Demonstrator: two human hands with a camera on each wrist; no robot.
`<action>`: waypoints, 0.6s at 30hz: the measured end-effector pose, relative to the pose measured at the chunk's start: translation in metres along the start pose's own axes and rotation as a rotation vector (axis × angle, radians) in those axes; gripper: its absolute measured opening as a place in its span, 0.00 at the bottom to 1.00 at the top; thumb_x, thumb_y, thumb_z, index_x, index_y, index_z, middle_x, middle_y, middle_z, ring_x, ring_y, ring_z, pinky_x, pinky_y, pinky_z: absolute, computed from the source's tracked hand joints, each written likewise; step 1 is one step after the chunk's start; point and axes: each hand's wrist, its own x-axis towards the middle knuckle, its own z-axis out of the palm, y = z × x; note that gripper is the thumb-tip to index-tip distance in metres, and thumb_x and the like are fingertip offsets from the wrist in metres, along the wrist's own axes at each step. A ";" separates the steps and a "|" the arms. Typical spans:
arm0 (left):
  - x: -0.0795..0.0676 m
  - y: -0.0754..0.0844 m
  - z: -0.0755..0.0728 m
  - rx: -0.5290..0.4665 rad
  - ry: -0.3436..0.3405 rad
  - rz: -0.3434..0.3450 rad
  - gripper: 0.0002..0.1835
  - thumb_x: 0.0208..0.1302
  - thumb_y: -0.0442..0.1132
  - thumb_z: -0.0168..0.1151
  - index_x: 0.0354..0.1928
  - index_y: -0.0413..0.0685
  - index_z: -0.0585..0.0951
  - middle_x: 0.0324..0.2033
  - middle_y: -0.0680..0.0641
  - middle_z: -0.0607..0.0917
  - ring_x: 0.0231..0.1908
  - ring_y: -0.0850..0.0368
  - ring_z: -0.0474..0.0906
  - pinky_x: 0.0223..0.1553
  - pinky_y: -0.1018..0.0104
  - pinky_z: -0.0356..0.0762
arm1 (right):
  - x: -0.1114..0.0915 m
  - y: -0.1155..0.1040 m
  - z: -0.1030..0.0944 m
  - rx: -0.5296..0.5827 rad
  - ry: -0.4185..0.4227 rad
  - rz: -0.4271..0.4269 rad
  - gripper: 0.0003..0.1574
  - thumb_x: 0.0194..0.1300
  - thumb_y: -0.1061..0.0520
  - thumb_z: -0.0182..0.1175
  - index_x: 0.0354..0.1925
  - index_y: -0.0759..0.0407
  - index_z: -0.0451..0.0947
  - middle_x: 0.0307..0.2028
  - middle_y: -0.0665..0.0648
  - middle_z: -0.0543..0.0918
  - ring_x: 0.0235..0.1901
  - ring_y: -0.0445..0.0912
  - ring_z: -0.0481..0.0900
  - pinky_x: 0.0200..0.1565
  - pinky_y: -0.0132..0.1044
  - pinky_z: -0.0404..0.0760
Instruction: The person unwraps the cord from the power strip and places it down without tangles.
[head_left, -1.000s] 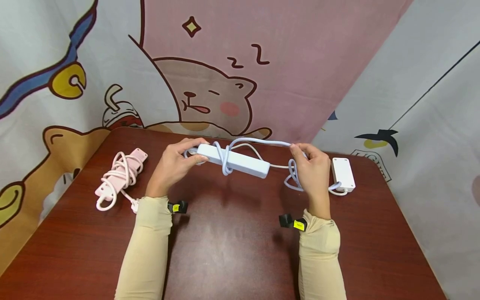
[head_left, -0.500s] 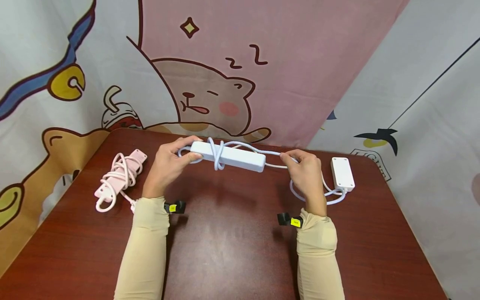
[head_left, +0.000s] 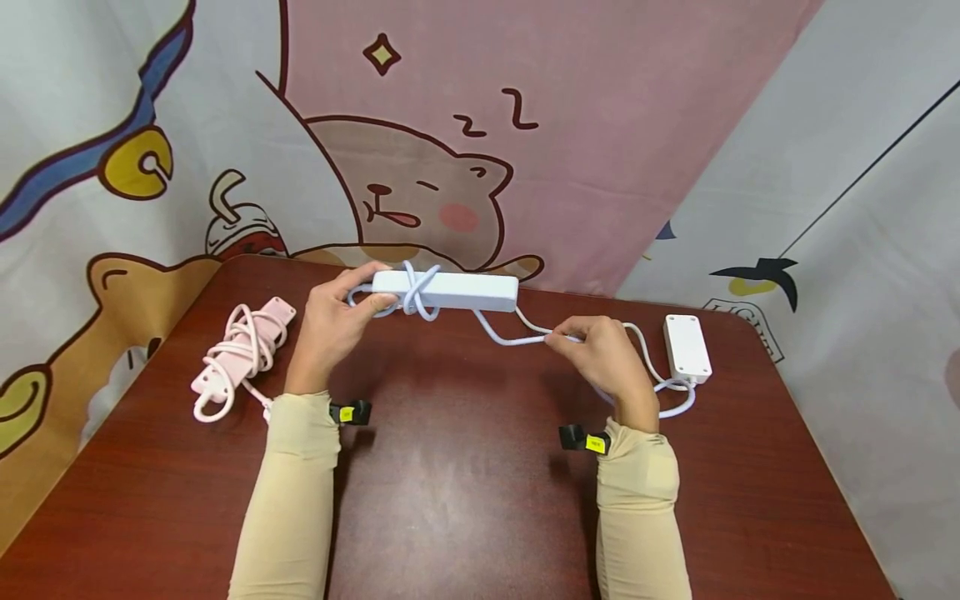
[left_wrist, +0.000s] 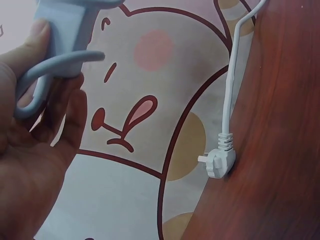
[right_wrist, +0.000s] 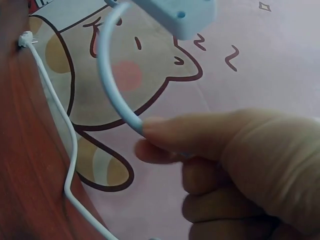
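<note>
My left hand [head_left: 330, 333] grips the left end of a pale blue power strip [head_left: 480, 292], thumb on the near side. The strip is held up off the table, roughly level. Its pale blue cord [head_left: 504, 340] crosses over itself in turns near that left end and loops beside the fingers. From below the strip the cord runs right to my right hand [head_left: 607, 360], which pinches it between thumb and forefinger. In the right wrist view the cord [right_wrist: 106, 70] curves from the strip's end [right_wrist: 192, 17] down to those fingertips.
A pink power strip [head_left: 276, 313] wrapped in its own cord lies at the left. At the right lies a white power strip [head_left: 686, 346]; a white cord [head_left: 637, 333] runs from it. A white plug [left_wrist: 219, 162] rests by the table's [head_left: 442, 500] back edge.
The pale blue strip has moved left and up and turned level. My right hand has come left and lower, bringing the cord from above the strip to below it.
</note>
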 end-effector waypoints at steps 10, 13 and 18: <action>0.001 -0.001 0.001 0.069 0.084 -0.030 0.19 0.62 0.45 0.74 0.55 0.55 0.86 0.44 0.46 0.88 0.38 0.63 0.76 0.37 0.77 0.73 | -0.009 -0.018 -0.012 0.057 -0.222 -0.055 0.03 0.65 0.51 0.69 0.34 0.45 0.88 0.30 0.45 0.86 0.30 0.41 0.75 0.37 0.35 0.76; 0.001 -0.001 0.001 0.099 0.101 -0.030 0.19 0.61 0.45 0.74 0.55 0.54 0.86 0.44 0.46 0.88 0.38 0.62 0.75 0.36 0.76 0.71 | -0.013 -0.024 -0.016 0.103 -0.252 -0.062 0.02 0.65 0.52 0.69 0.33 0.46 0.88 0.27 0.45 0.83 0.23 0.38 0.71 0.30 0.32 0.73; 0.002 -0.001 0.001 0.136 0.106 -0.022 0.20 0.60 0.45 0.74 0.55 0.53 0.86 0.43 0.46 0.88 0.37 0.62 0.74 0.35 0.76 0.70 | -0.016 -0.026 -0.022 0.174 -0.223 -0.102 0.03 0.64 0.51 0.71 0.33 0.46 0.88 0.26 0.46 0.83 0.24 0.37 0.71 0.28 0.30 0.72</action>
